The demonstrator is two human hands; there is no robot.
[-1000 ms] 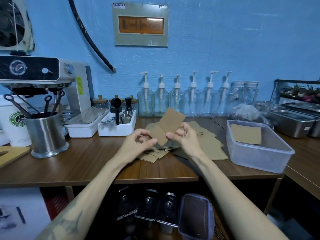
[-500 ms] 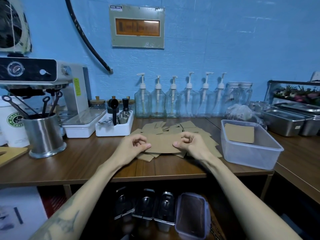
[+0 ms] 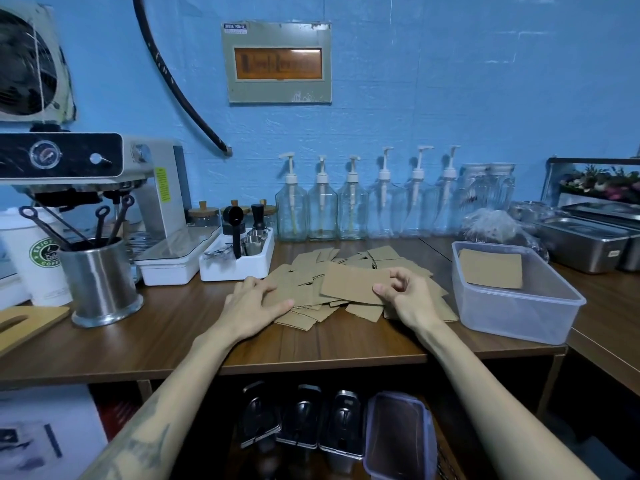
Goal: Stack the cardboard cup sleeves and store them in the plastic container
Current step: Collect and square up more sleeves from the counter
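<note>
The loose cup sleeves (image 3: 349, 271) lie spread at the centre of the tabletop (image 3: 173, 327). The plastic container (image 3: 512, 306) stands to their right, with one sleeve (image 3: 490, 268) inside. The pump bottles (image 3: 367, 206) line the wall behind; the utensil cup (image 3: 100, 282) stands far left.

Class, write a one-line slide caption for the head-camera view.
Right hand pinches one cardboard sleeve over the scattered pile; left hand rests on it, beside the plastic container.
</note>
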